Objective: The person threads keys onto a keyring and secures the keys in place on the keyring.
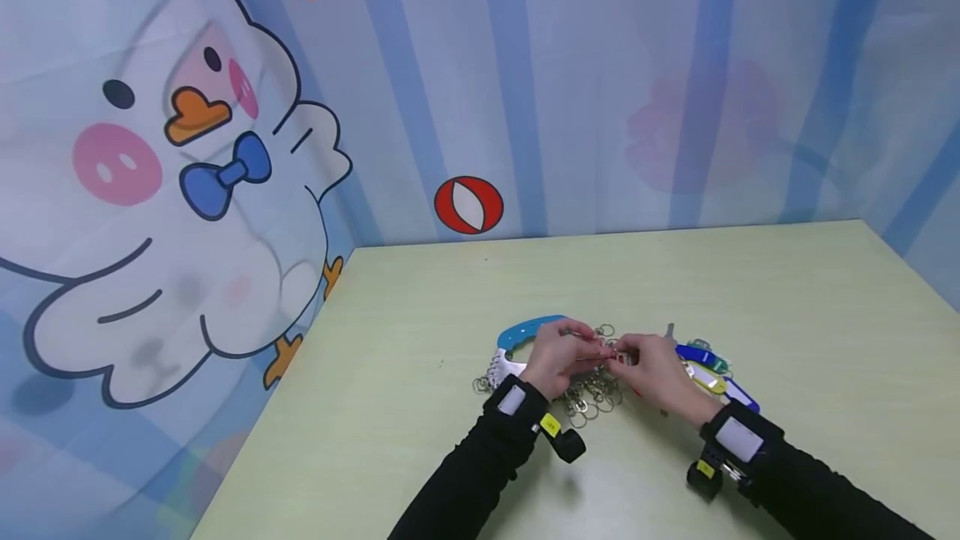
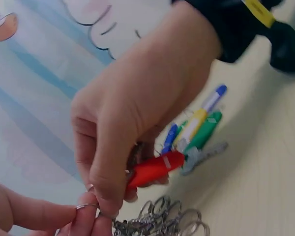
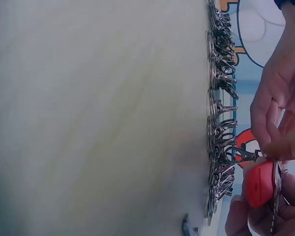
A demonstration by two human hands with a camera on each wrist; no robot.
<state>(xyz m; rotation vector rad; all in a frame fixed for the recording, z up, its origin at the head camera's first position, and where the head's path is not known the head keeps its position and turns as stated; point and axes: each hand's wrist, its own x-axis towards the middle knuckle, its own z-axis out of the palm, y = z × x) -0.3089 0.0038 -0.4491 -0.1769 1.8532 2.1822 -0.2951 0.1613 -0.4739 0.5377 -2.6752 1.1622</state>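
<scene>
Both hands meet over a pile of metal split rings and clasps (image 1: 592, 398). My left hand (image 1: 564, 357) pinches a thin metal ring (image 2: 87, 205) between thumb and fingers. My right hand (image 1: 656, 369) holds a red key tag (image 2: 155, 169) and works right at the left fingertips. In the right wrist view, a key (image 3: 276, 194) stands edge-on beside the red tag, and a small metal clasp (image 3: 247, 154) reaches the fingertips. Part of the tag is hidden by the right fingers. Under the left hand lies a blue and white curved band (image 1: 525, 330).
Right of the right hand lie several key tags, among them a blue one (image 1: 695, 353), a yellow one (image 1: 707, 378) and a green one (image 2: 206, 129), with a key (image 2: 204, 157) close by. The pale table (image 1: 420, 315) meets a printed backdrop (image 1: 585, 107) at the back.
</scene>
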